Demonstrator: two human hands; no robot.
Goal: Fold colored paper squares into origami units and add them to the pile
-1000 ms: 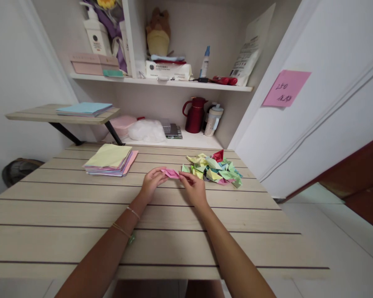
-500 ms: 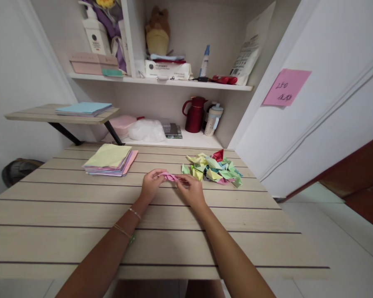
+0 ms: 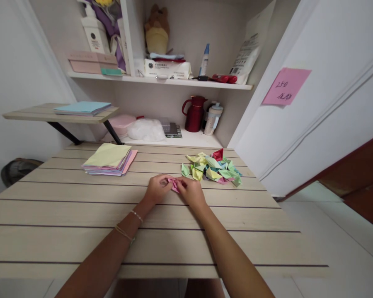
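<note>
Between my two hands, just above the desk, is a small folded piece of pink paper [image 3: 174,186]. My left hand [image 3: 158,188] pinches its left side, and my right hand [image 3: 191,190] grips it from the right with bent fingers. Fingers cover much of the paper, so its exact folded shape is hidden. Close beyond my right hand lies a heap of folded paper boats [image 3: 213,164] in green, yellow, red, pink and blue. Left of my hands sits a stack of square paper sheets [image 3: 108,156], yellow on top.
The slatted desk [image 3: 161,244] reaches back to white shelves. A small raised shelf [image 3: 27,114] at the left carries blue paper [image 3: 82,107]. At the back stand a red jug [image 3: 194,116] and a pale tumbler [image 3: 213,120]. A pink note [image 3: 286,86] hangs on the right.
My left hand has shifted slightly right and down, closer to my right hand. The pink paper, stretched sideways before, is now tilted and more covered by fingers.
</note>
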